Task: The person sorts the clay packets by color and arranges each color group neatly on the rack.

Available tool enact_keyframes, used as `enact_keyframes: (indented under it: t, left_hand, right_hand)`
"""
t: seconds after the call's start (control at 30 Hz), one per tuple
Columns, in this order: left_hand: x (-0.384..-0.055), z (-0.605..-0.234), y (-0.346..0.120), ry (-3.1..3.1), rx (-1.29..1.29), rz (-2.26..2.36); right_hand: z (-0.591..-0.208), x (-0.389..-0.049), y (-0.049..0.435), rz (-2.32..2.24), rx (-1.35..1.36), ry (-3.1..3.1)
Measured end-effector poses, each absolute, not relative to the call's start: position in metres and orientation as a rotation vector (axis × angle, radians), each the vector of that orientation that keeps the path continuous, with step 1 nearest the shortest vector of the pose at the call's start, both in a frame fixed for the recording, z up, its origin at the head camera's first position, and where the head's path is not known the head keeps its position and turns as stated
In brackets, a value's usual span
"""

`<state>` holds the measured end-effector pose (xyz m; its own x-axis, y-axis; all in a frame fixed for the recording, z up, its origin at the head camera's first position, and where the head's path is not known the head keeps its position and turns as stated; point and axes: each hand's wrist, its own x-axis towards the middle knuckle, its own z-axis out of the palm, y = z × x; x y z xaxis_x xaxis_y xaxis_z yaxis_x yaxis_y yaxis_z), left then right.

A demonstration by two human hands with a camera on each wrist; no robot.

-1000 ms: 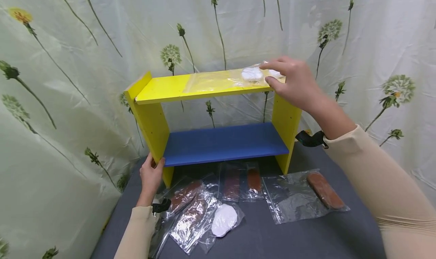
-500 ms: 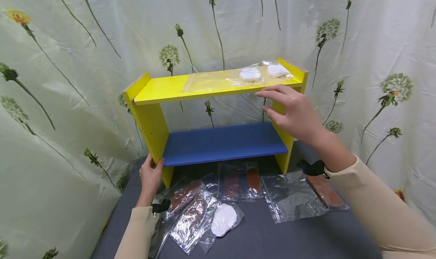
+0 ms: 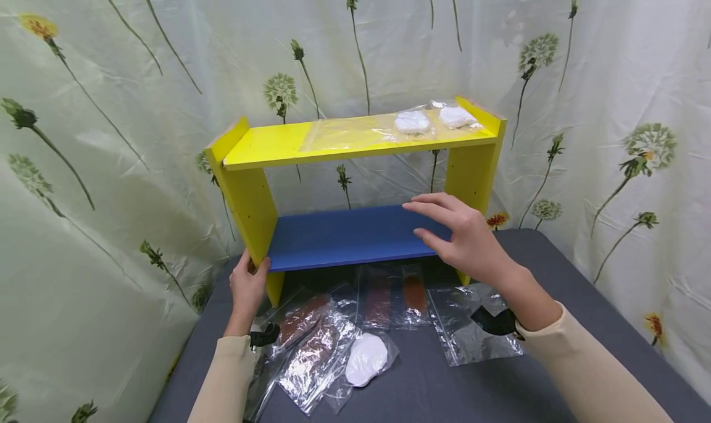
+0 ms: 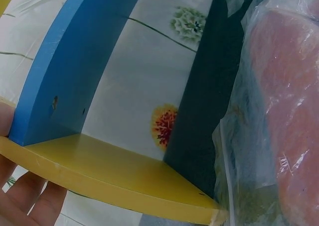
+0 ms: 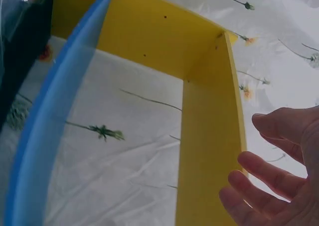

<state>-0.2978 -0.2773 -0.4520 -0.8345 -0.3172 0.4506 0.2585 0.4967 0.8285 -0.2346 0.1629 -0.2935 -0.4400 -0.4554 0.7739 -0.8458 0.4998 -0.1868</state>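
Observation:
A small shelf unit with yellow sides (image 3: 247, 194), a yellow top board (image 3: 272, 142) and a blue lower board (image 3: 339, 238) stands on the dark table. My left hand (image 3: 248, 287) grips its left side panel at the blue board's corner, thumb in front; in the left wrist view fingers (image 4: 47, 201) show beyond the yellow panel. My right hand (image 3: 466, 238) hangs before the blue board's right part, fingers apart and bent a little, holding nothing. Two clear bags with round white pieces, one left (image 3: 413, 122) and one right (image 3: 457, 117), lie on the top board.
Before the unit lie several clear zip bags: reddish-brown slabs in some (image 3: 304, 318), a flat white piece (image 3: 366, 359) in another. At right, one bag (image 3: 472, 324) is partly hidden by my right forearm. A flower-patterned curtain (image 3: 111, 163) hangs behind and at the sides.
My right hand has come down from the white pieces on the top board to in front of the blue board. The left hand keeps its grip; the bags on top stay in place.

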Motion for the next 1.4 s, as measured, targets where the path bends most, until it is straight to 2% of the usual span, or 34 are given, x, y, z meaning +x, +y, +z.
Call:
enact_keyframes:
  t: [0.9,1.4]
  left_hand:
    - [-0.298,-0.452,-0.276,-2.187,0.06,-1.348]
    - [-0.3,-0.45,-0.274,-2.189,0.07,-1.354]
  right_hand:
    - [-0.402,-0.214,0.135,0.984,1.086,-2.278]
    - [-0.439,-0.204,0.117,1.055,1.195,-2.502]
